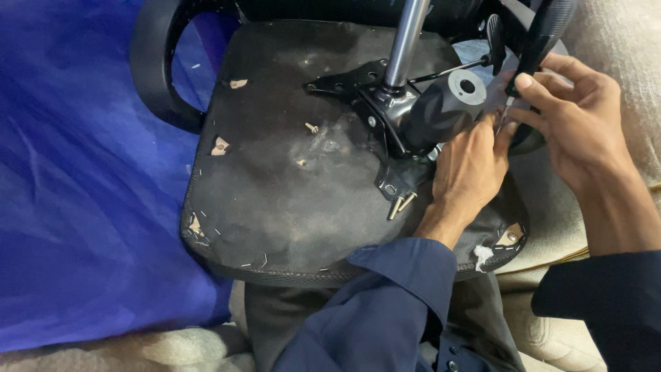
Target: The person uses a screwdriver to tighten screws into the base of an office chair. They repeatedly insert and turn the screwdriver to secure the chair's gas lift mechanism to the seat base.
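Left hand [470, 165] rests, fingers curled, on the black metal mechanism [396, 120] bolted to the upturned office-chair seat underside [275, 193]; what it pinches cannot be told. Right hand [575, 114] grips a black-handled screwdriver [544, 34], tip pointing down beside the left fingertips. Chrome gas-lift column [406, 41] rises from the mechanism; two loose bolts [399, 204] lie just below it. Blue cloth [76, 172] lies at far left.

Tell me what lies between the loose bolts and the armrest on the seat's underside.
Head view: between loose bolts and armrest lies dusty fabric, with one upright screw.
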